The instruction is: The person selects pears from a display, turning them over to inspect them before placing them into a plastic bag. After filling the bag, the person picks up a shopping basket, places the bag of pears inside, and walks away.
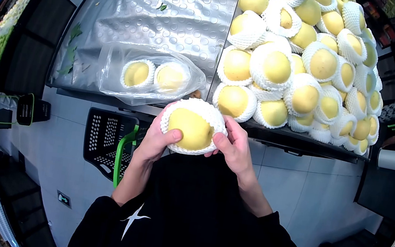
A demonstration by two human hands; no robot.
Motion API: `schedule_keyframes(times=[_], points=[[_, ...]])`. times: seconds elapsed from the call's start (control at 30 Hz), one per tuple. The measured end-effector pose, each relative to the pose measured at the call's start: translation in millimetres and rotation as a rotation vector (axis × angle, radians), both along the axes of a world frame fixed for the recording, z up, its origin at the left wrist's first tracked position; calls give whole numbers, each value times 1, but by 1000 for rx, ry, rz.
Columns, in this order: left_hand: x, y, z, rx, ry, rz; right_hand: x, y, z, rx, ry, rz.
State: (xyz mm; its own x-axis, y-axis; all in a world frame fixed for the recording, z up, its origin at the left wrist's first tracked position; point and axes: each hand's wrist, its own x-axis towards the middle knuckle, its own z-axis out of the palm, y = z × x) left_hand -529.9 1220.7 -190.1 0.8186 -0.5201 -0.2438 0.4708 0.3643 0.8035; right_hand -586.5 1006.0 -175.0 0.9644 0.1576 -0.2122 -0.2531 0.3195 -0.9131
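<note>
One round fruit (190,128), likely pear, foam-netted

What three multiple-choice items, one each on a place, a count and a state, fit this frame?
1. Where does the clear plastic bag lie?
A) on the floor
B) hung on a wrist
C) on the silver padded shelf

2. How many bagged pears are there?
A) one
B) two
C) five

3. How is the netted pear nearest the camera held?
A) between both hands
B) by one hand alone
C) not held at all

Answers:
1 C: the bag rests flat on the shelf's bubbled liner.
2 B: two show side by side through the plastic.
3 A: the left hand and the right hand each have fingers on its foam net.
</note>
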Motion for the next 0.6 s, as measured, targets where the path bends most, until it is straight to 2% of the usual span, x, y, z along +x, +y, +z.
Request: schedule_keyframes(times=[0.1, 0.2, 0.27, 0.33, 0.4, 0.47, 0.57, 0.6], points=[[-2, -11, -2, -31, -17, -7, 0, -11, -3, 40, 37, 19], [-4, -26, 6, -33, -113, 49, 1, -9, -1, -92, -19, -79], [-7, -34, 7, 13, -139, 98, -1, -8, 2, -452, -386, -344], [-11, -40, 10, 60, -164, 144, -2, -20, 12, -396, -341, -234], [-16, -44, 16, 101, -114, 177, -1, -25, 18, -619, -490, -93], [-19, -44, 21, 124, -120, 176, 1, -31, 18, -590, -491, -73], [-25, -42, 27, 213, -164, 191, 4, -35, 27, -661, -537, -16], [-27, -42, 29, 274, -202, 193, 5, -34, 30, -749, -627, 11]])
